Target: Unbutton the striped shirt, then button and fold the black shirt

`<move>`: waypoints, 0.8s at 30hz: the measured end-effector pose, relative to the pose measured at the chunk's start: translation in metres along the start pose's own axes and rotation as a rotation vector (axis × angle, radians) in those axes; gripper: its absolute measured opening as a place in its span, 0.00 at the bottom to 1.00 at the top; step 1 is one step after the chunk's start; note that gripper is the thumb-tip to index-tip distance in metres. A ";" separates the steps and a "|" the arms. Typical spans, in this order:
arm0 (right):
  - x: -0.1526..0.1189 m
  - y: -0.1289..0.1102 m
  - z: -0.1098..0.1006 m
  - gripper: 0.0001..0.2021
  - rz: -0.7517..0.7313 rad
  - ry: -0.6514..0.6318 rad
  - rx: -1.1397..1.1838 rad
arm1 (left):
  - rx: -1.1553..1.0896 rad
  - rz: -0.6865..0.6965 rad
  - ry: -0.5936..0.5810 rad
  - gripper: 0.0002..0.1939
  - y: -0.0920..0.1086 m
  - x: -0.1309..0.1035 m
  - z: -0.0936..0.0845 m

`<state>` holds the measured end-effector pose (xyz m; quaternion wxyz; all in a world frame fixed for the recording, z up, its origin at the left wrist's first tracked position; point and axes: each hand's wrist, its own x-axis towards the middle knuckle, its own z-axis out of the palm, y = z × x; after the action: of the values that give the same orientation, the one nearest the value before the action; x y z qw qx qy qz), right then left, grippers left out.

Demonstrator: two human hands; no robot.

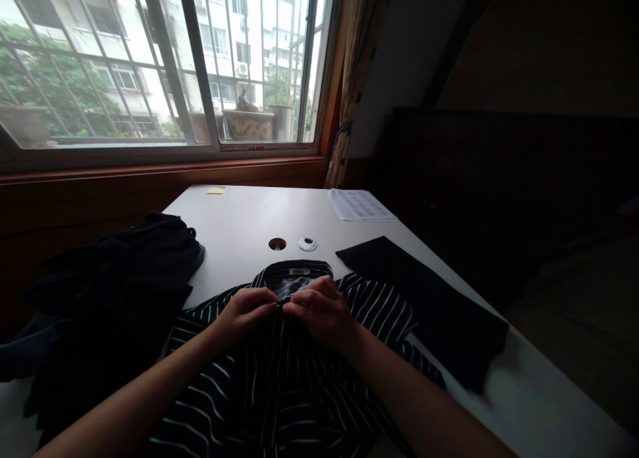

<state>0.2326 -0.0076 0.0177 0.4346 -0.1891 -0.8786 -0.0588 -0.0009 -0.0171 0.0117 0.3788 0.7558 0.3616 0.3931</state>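
a striped shirt [299, 371] lies flat on the white tabletop [239, 218], collar away from the person, its long axis running straight out from the body. both hands meet just below the collar: the left hand [244, 315] and right hand [322, 311] each pinch the shirt front, fingertips touching, neither nearer than the other. left of the grip sits a heap of dark clothes [114, 291]; right of it a folded black cloth [424, 298]; beyond, a sheet of paper [359, 205].
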 end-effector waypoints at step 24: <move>0.001 0.015 0.001 0.08 0.329 0.201 0.203 | -0.362 -0.208 0.253 0.15 -0.016 -0.002 -0.008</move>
<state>0.2370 0.0067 0.0167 0.5405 -0.2785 -0.7895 0.0833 -0.0129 -0.0094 0.0010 0.4981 0.5791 0.4059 0.5018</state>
